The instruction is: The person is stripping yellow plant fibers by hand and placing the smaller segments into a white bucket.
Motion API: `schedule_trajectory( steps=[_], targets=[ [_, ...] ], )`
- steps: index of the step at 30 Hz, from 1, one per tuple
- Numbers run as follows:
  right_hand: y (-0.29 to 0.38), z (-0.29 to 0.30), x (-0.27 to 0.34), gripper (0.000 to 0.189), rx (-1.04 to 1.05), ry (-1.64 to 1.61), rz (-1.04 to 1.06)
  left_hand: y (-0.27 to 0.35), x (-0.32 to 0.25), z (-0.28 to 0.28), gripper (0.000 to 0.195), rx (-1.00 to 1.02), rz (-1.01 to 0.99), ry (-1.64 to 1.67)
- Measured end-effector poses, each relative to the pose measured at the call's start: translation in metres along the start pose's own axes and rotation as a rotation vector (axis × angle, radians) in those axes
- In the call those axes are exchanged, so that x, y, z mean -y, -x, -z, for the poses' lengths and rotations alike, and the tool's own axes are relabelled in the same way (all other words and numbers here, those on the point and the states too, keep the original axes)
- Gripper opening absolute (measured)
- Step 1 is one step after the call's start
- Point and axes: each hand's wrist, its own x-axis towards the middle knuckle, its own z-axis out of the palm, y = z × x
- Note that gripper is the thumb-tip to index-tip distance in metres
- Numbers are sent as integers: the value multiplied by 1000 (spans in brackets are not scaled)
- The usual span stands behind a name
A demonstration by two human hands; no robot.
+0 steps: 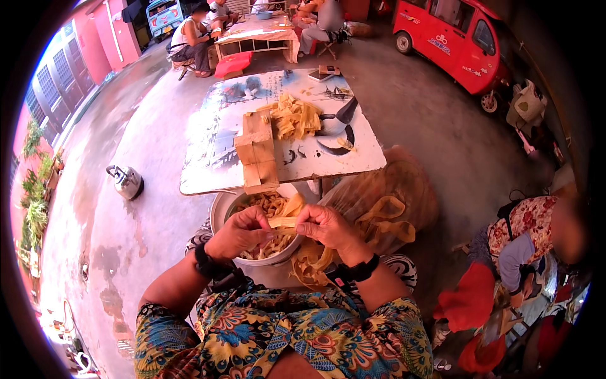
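Pinched between my two hands is a flat, pliable yellow strip (282,221), resembling tofu skin. My left hand (246,228) grips one end and my right hand (326,228) the other. Both are held over a white bucket (218,213), where many twisted yellowish pieces (267,204) lie. Beyond my hands stands a low table with a printed white top (208,161). On it sits a wooden block fixture (258,149), overhanging the near edge. A pile of cut yellow strips (296,116) lies right behind the fixture.
A large plastic sack (407,173) bulges at the bucket's right, with long yellow strips (386,213) over it. A metal kettle (127,182) stands on the floor at left. People sit at a far table (258,33); another person (518,237) sits at right. A red three-wheeler (450,42) is parked behind.
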Motion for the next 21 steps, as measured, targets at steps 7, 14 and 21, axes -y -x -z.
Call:
schedule_trajectory(
  steps=[7, 14, 21],
  targets=[
    [-41, 1, 13, 10, -122, 115, -23, -2, -30, 35, 32, -20, 78, 326],
    [-71, -4, 20, 9, -149, 240, -11, -14, -29, 56, 30, -95, 38, 253],
    [-114, 4, 0, 11, -307, 472, 79, -54, -17, 76, 9, -284, -93, -6]
  ],
)
